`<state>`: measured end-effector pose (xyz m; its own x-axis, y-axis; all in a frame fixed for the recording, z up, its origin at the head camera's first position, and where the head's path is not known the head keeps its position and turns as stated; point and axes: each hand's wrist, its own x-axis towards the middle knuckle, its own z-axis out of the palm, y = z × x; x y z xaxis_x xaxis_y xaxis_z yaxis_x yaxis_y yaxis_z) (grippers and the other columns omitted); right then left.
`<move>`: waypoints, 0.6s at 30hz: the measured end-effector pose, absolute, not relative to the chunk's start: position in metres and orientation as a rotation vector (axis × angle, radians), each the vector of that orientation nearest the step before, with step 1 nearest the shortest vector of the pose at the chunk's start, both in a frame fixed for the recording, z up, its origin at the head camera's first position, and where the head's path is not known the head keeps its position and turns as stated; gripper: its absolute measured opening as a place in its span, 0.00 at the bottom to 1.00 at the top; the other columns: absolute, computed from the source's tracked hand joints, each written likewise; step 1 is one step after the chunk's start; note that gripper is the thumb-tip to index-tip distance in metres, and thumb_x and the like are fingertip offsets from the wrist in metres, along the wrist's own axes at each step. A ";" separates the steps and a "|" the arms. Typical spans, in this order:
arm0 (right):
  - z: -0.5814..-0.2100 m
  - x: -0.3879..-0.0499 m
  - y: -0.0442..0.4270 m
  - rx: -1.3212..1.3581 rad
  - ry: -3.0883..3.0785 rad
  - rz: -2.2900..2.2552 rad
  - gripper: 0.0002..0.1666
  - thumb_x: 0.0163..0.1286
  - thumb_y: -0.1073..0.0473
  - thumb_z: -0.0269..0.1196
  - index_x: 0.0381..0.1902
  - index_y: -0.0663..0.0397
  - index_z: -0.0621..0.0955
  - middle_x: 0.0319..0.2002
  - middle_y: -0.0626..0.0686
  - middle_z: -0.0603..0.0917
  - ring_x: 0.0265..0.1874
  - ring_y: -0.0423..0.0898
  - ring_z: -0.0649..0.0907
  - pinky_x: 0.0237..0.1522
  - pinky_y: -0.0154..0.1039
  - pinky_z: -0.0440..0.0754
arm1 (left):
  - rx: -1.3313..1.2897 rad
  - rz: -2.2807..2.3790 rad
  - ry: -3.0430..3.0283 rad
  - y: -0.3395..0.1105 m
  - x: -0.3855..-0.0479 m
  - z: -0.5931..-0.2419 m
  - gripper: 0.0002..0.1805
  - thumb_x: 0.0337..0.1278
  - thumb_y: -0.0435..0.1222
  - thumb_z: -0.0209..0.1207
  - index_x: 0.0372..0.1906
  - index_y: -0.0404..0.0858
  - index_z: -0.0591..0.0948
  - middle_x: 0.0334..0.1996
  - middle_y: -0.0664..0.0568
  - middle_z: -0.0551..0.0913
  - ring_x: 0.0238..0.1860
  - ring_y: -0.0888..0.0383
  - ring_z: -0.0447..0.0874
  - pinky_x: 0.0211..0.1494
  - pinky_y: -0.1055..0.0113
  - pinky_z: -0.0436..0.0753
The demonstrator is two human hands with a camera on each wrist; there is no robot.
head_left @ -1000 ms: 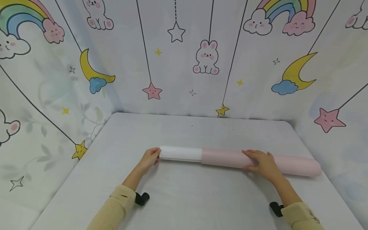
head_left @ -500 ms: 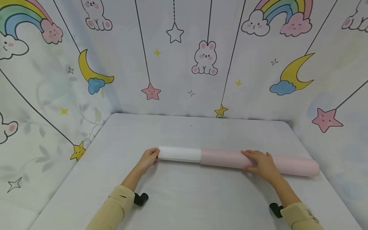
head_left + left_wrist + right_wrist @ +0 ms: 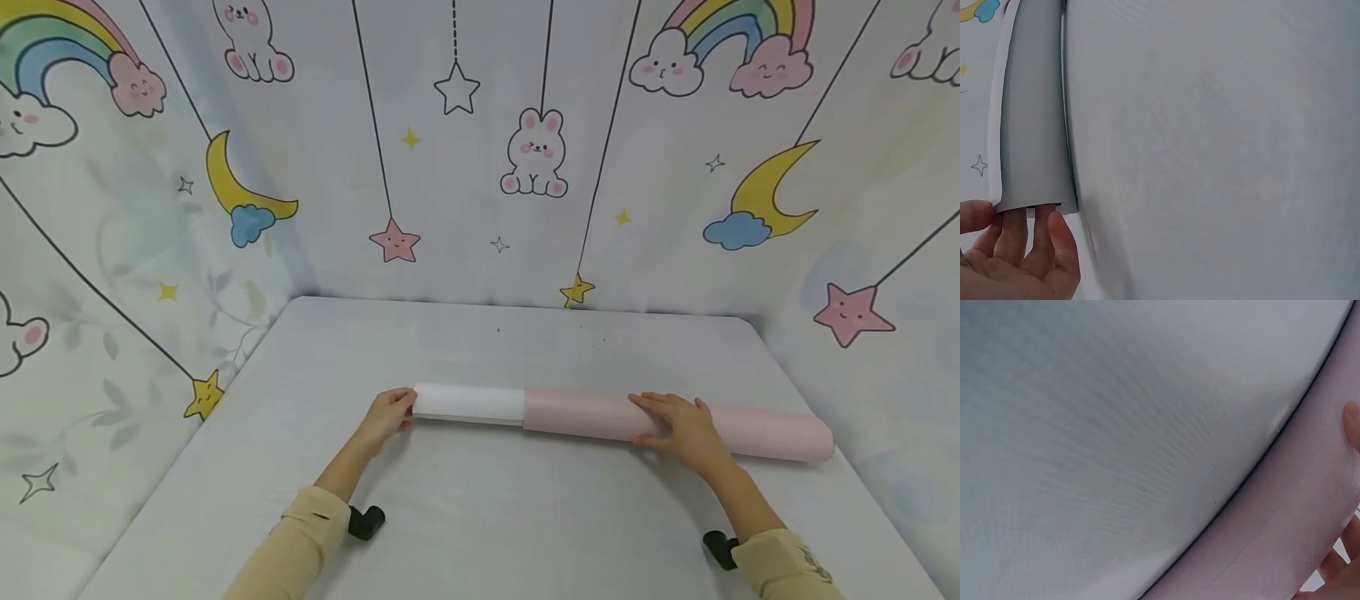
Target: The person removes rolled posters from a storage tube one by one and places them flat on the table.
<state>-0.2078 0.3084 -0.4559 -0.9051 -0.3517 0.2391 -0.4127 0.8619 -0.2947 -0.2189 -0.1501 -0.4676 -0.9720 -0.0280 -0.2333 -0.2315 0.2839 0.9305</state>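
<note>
A long pink roll [image 3: 577, 412] lies across the white table, and a narrower white roll [image 3: 468, 403] sticks out of its left end. At the white roll's free left end, my left hand [image 3: 386, 421] holds the edge. In the left wrist view several fingers [image 3: 1015, 234] reach in at the end of the roll, their tips hidden, with the thumb at its side. My right hand [image 3: 681, 429] grips the pink roll right of its middle, thumb on the near side and fingers over the top. The right wrist view shows the pink surface [image 3: 1272, 519] and only part of that hand.
The white-covered table [image 3: 510, 525] has rounded back corners. Behind it and at both sides hangs a curtain [image 3: 450, 167] printed with rabbits, stars, moons and rainbows. A black wrist camera [image 3: 366, 523] is on the left wrist and another black camera [image 3: 722, 550] on the right.
</note>
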 end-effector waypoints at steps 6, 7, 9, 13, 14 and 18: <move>-0.454 -0.204 0.308 0.597 -2.848 0.517 0.40 0.42 0.50 0.74 0.56 0.51 0.76 0.52 0.61 0.77 0.52 0.61 0.73 0.51 0.71 0.52 | -0.155 1.658 2.566 -0.147 -0.216 -0.465 0.20 0.64 0.36 0.48 0.57 0.29 0.71 0.46 0.38 0.78 0.40 0.51 0.78 0.40 0.62 0.79; -0.453 -0.204 0.308 0.596 -2.846 0.518 0.40 0.42 0.50 0.74 0.56 0.51 0.77 0.52 0.61 0.77 0.52 0.60 0.73 0.51 0.71 0.52 | -0.130 1.621 2.623 -0.146 -0.215 -0.464 0.20 0.63 0.36 0.48 0.57 0.30 0.72 0.44 0.39 0.79 0.39 0.51 0.79 0.39 0.63 0.79; -0.453 -0.203 0.307 0.597 -2.841 0.518 0.39 0.42 0.50 0.74 0.56 0.51 0.77 0.51 0.61 0.78 0.52 0.60 0.73 0.50 0.71 0.52 | -0.054 1.530 2.755 -0.143 -0.214 -0.462 0.20 0.62 0.35 0.49 0.56 0.30 0.72 0.43 0.39 0.80 0.39 0.49 0.80 0.38 0.61 0.80; -0.453 -0.203 0.308 0.594 -2.838 0.522 0.39 0.42 0.50 0.73 0.56 0.51 0.77 0.52 0.61 0.78 0.52 0.60 0.73 0.51 0.71 0.52 | 0.105 1.190 3.064 -0.134 -0.211 -0.453 0.23 0.60 0.37 0.52 0.59 0.31 0.69 0.48 0.38 0.75 0.44 0.45 0.78 0.37 0.56 0.79; -0.454 -0.203 0.308 0.594 -2.837 0.519 0.39 0.42 0.50 0.74 0.56 0.51 0.77 0.52 0.61 0.78 0.52 0.60 0.73 0.51 0.71 0.52 | 0.148 1.092 3.134 -0.131 -0.210 -0.450 0.25 0.59 0.37 0.53 0.59 0.32 0.69 0.50 0.38 0.74 0.44 0.44 0.77 0.35 0.56 0.79; -0.456 -0.205 0.307 0.603 -2.830 0.514 0.39 0.42 0.50 0.74 0.56 0.50 0.77 0.52 0.61 0.78 0.52 0.60 0.73 0.50 0.71 0.53 | 0.359 0.720 3.323 -0.116 -0.211 -0.440 0.31 0.54 0.43 0.58 0.62 0.37 0.67 0.56 0.39 0.68 0.50 0.43 0.73 0.31 0.56 0.79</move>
